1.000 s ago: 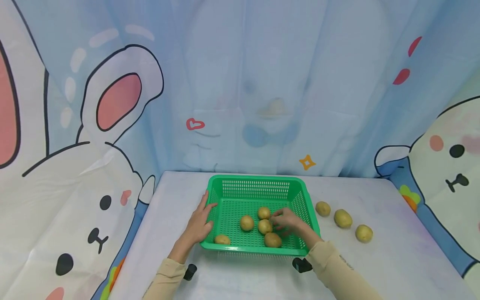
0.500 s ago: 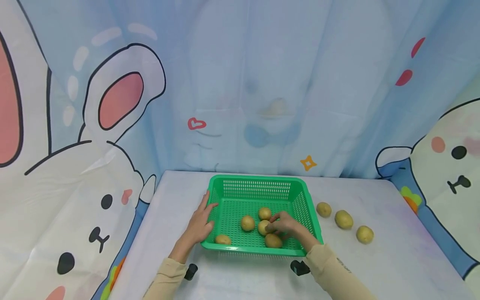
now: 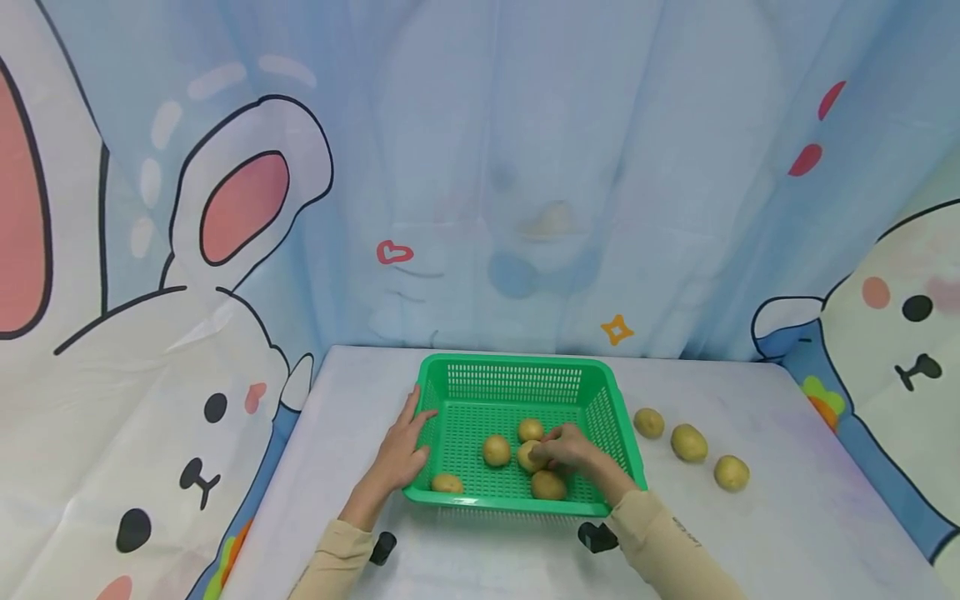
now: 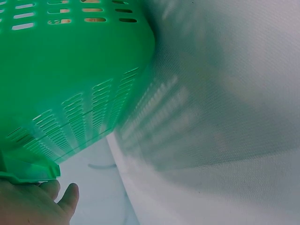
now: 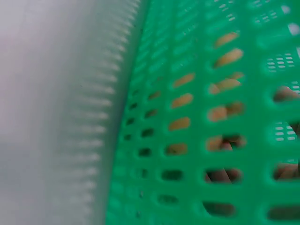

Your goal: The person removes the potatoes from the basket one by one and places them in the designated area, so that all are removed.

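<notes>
Yellowish rounded potatoes (image 3: 496,451) in perforated green basket (image 3: 513,382)

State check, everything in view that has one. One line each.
Green basket: upright on the table, uncovered, five potatoes visible inside.
Middle potato: in the basket, partly covered by the right hand's fingertips.
Loose potatoes: three, on the table right of the basket.
Left hand: fingers spread, touching the basket's left rim.
Right hand: inside the basket, fingers bent; firmness of grip unclear.
Curtain: hanging behind the table.
</notes>
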### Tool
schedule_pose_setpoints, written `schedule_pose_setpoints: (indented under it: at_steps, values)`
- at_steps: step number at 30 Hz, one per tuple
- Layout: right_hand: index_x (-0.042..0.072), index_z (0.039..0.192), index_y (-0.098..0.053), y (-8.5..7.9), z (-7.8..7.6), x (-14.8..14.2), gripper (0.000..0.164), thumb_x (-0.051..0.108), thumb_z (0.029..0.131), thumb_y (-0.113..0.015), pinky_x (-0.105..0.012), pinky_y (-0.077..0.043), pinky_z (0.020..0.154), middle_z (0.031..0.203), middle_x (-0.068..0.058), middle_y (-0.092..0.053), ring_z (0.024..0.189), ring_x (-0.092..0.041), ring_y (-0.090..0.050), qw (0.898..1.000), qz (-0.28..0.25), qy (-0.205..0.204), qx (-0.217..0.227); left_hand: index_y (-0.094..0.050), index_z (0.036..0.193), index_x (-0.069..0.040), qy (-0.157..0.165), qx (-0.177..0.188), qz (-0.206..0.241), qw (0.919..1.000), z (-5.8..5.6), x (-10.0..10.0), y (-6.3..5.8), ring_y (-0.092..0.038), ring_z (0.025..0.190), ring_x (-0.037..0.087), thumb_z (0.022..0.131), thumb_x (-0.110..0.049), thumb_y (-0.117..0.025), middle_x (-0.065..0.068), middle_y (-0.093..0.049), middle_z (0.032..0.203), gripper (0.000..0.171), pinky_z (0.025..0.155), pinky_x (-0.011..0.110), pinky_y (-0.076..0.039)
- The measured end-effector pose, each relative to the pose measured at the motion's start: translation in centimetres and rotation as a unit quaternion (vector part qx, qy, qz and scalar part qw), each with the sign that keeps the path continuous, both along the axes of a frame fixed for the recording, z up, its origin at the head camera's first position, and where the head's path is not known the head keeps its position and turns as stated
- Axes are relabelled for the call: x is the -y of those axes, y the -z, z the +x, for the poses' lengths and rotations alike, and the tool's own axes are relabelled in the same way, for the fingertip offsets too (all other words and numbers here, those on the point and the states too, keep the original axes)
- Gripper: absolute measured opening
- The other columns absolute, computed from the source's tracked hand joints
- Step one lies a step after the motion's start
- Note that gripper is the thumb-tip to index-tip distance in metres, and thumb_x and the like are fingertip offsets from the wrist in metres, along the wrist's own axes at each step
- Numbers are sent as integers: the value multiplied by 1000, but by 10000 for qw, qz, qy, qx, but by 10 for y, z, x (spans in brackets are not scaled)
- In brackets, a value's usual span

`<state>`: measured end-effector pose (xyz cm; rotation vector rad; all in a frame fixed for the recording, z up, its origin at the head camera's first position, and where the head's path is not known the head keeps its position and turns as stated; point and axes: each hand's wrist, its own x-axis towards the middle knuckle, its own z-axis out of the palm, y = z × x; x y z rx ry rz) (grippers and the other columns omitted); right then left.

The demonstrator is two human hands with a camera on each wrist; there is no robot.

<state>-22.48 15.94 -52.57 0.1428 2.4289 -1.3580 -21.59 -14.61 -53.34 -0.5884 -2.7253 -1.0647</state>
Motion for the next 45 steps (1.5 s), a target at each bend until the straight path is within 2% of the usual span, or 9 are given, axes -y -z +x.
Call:
schedule_pose_setpoints:
  at_steps: [4, 10, 18, 24, 28, 32, 38, 45]
  values:
    - [-6, 104, -62, -9, -3, -6, 34, 17, 81, -74, -41, -55, 66, 90, -15, -62, 75, -24, -61, 10000, -48, 10, 8, -53, 135, 5, -1, 22, -17, 10000, 1, 1, -2, -16, 148, 38, 75, 1, -47, 21, -12, 162, 61, 110, 63, -27]
    - [-11, 111, -55, -28, -6, -18, 42, 15, 83, -72, -54, -55, 80, 100, -21, -61, 89, -33, -65, 9996, -275, 36, 34, -53, 134, 6, -4, 34, 8, 10000, 3, 2, -4, -15, 149, 38, 74, 1, -48, 22, -12, 162, 60, 111, 62, -26]
    - [-10, 117, -53, -45, -9, -39, 45, 17, 86, -71, -53, -54, 84, 99, -19, -62, 94, -37, -64, 9990, -444, 102, -22, -53, 135, 5, -17, 9, -48, 10000, 2, 4, -1, -16, 148, 39, 74, 0, -48, 22, -12, 162, 61, 111, 61, -26]
    - [-11, 121, -52, -62, -11, -53, 45, 18, 89, -68, -49, -55, 86, 101, -16, -63, 90, -30, -64, 9978, -647, 119, -36, -54, 134, 5, -11, -36, -71, 10000, 2, 6, 1, -17, 147, 40, 74, 0, -49, 23, -13, 162, 61, 110, 62, -27]
    - [-12, 129, -46, -74, -11, -65, 52, 19, 92, -66, -47, -54, 88, 109, -18, -62, 98, -35, -62, 9973, -717, 106, -77, -54, 134, 4, -2, -6, -36, 10000, 2, 6, 1, -16, 148, 40, 74, 0, -49, 22, -12, 162, 61, 110, 62, -26]
    - [-12, 130, -43, -85, -9, -83, 56, 21, 92, -66, -45, -54, 89, 108, -18, -61, 102, -35, -62, 9967, -768, 253, -121, -54, 134, 5, 8, 13, 12, 10000, 2, 5, 1, -16, 148, 40, 73, 1, -48, 22, -12, 162, 61, 111, 62, -25]
    - [-13, 132, -42, -89, 0, -123, 61, 27, 92, -66, -40, -55, 87, 107, -13, -61, 93, -21, -64, 9972, -586, 470, -51, -53, 134, 5, 12, 55, 57, 10000, 1, 2, -1, -16, 148, 39, 73, 1, -48, 21, -12, 163, 62, 111, 63, -24]
    - [-15, 132, -41, -78, 19, -173, 65, 33, 94, -64, -43, -54, 89, 110, -17, -61, 99, -27, -63, 9962, -197, 833, 165, -53, 134, 6, 12, 21, 50, 10000, 2, -2, -2, -16, 148, 40, 71, 1, -47, 22, -13, 162, 64, 112, 61, -25]
